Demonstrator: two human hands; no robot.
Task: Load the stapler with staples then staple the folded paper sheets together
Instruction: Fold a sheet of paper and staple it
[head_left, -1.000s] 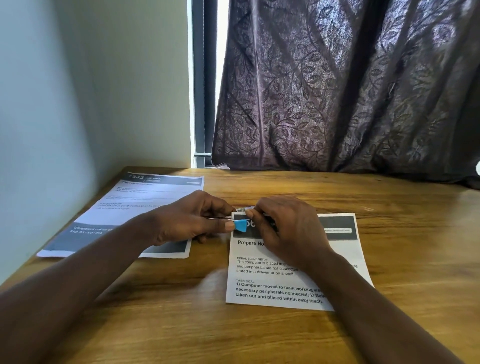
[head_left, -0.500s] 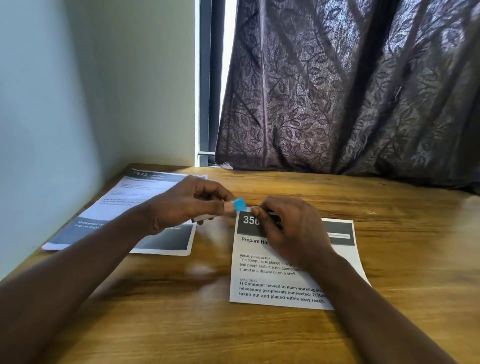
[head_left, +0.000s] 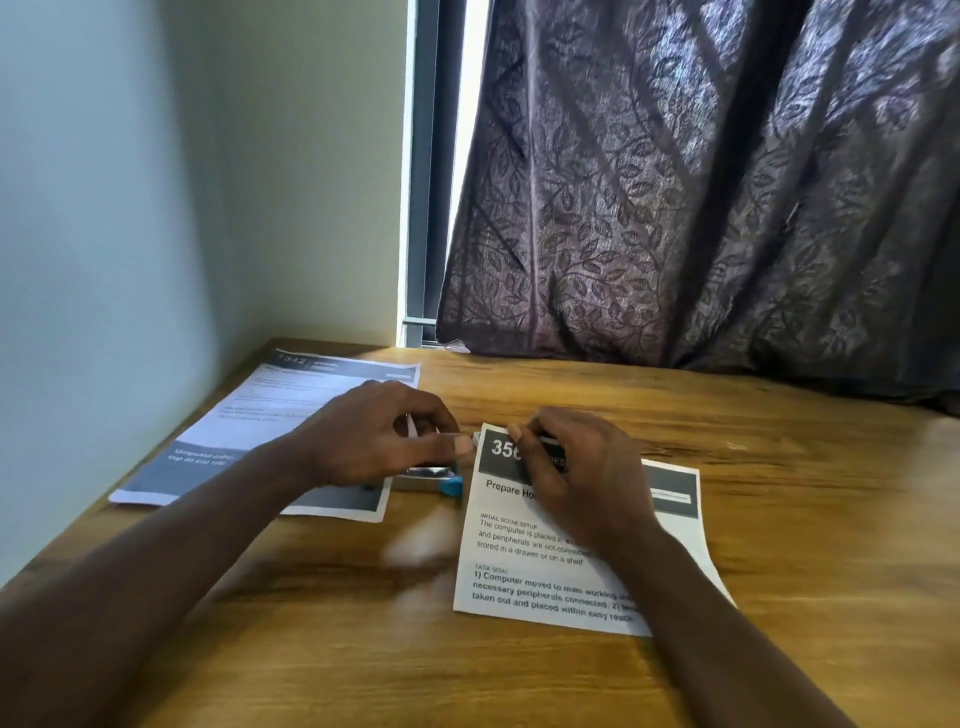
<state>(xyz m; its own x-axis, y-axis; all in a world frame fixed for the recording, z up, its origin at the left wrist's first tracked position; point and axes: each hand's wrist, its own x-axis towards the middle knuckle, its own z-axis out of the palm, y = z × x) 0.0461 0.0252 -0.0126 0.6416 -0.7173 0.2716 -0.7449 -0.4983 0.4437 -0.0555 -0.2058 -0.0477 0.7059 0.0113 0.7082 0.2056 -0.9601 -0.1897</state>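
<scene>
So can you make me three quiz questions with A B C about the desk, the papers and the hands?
1. Where is the stapler?
A. between the two papers
B. on the curtain
C. at the desk's right edge

2. How many papers lie on the desk?
A. one
B. two
C. four

3. What is the right hand doing?
A. resting on a paper
B. waving in the air
C. holding a cup

Answers: 1 A, its blue tip shows between the sheets. 2 B, left paper and right paper. 3 A, it lies on the right paper's top.
</scene>
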